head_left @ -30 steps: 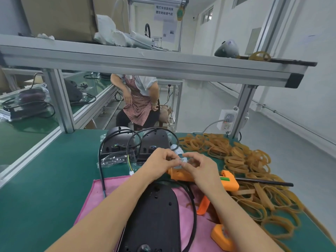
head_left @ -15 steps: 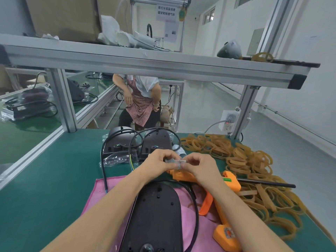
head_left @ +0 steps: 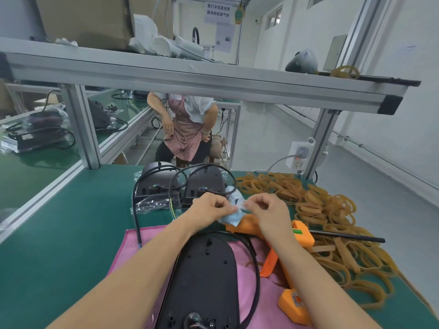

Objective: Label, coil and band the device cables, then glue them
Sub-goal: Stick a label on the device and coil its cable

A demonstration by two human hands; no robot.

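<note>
Orange glue gun (head_left: 300, 232) and tan rubber bands (head_left: 332, 210) lie beside both hands (head_left: 240, 208).

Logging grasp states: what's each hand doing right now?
Left hand: pinching the label sheet.
Right hand: pinching a small label at the sheet's edge.

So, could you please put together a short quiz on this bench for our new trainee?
1. True or false: both hands are pinching a small label above the orange glue gun.
2. Which side of the bench holds the pile of rubber bands: A) the person's left, B) the person's right?
3. Fill in: the nearest black device lies on a ____ cloth.

Key:
1. True: the left hand and right hand hold the label between them.
2. B
3. pink
</note>
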